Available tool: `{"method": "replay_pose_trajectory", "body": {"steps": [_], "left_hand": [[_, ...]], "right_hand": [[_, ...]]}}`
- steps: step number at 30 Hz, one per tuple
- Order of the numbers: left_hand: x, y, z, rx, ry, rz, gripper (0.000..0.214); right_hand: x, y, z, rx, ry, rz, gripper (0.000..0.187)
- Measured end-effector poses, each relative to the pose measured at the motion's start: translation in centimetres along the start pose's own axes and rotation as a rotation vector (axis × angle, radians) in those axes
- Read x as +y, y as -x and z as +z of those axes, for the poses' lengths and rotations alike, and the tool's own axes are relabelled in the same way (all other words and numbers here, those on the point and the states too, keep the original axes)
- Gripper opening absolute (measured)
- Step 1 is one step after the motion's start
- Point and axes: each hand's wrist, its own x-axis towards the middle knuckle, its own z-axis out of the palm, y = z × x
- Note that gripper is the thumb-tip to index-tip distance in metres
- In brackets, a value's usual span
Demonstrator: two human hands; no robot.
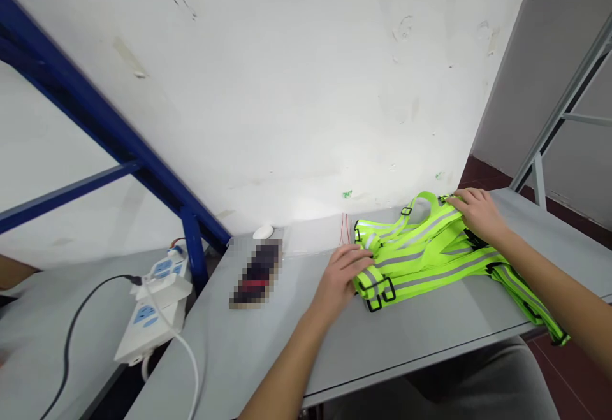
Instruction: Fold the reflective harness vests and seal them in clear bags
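Observation:
A heap of neon-yellow reflective straps point(425, 251) with grey stripes and black buckles lies on the grey table. At its left end my left hand point(340, 275) has its fingers curled over a folded strap end, close to two black rectangular buckles point(382, 296). My right hand point(478, 215) grips the straps at the far right edge of the heap, beside a small black buckle point(444, 199). The fingertips of both hands are partly hidden. Some strap ends point(530, 305) hang over the table's front edge beneath my right forearm.
White power strips point(153, 318) with cables stand at the left, beside a blue metal frame point(194, 248). A blurred-out dark item point(258, 273) and a white oval object point(262, 232) lie on the table point(268, 343). A white wall point(306, 88) rises directly behind.

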Motion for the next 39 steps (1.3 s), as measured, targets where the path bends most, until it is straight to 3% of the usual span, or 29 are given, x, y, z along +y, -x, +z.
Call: {"method": "replay_pose_trajectory", "body": {"steps": [3,5,9,11,13,16,21,25,27,31,36,39], "left_hand": [[0.8,0.5,1.9,-0.055,-0.129,0.084,0.039],[1.3,0.7,2.6,-0.112,-0.207,0.108,0.039],[2.4,0.7,2.5,-0.200,-0.343,0.126,0.033],[3.0,0.7,2.4,-0.213,-0.397,0.143,0.028],[3.6,0.9,2.5,-0.218,-0.437,0.180,0.022],[4.2,1.2,3.0,-0.202,-0.440,0.236,0.018],[4.2,1.3,3.4,-0.098,-0.135,0.230,0.014],[3.8,0.3,2.3,-0.117,0.194,-0.031,0.053],[3.7,-0.4,1.8,-0.182,0.293,-0.122,0.055],[3.3,-1.4,2.1,-0.282,0.257,-0.046,0.011],[3.6,-2.2,4.3,-0.313,0.057,0.050,0.021],[4.5,-3.3,5.0,-0.358,0.063,0.036,0.026]], "right_hand": [[-0.4,0.3,1.0,-0.267,-0.052,0.024,0.061],[-2.0,1.2,-0.1,-0.394,-0.139,0.051,0.064],[-8.8,3.6,-6.3,-0.220,-0.462,-0.094,0.062],[-13.3,4.8,-8.9,-0.216,-0.684,-0.172,0.068],[-17.1,5.8,-9.6,-0.153,-0.739,-0.143,0.067],[-20.2,6.9,-8.0,0.007,-0.680,-0.049,0.048],[-19.9,8.2,-6.8,0.155,-0.826,-0.017,0.038],[-18.6,8.8,-7.8,0.277,-0.896,-0.031,0.031],[-17.9,9.0,-8.1,0.341,-0.898,-0.037,0.031],[-16.6,9.0,-8.7,0.371,-0.854,-0.071,0.030],[-16.3,8.9,-9.5,0.272,-0.551,-0.015,0.031],[-16.1,8.9,-9.5,0.250,-0.480,-0.005,0.035]]}}
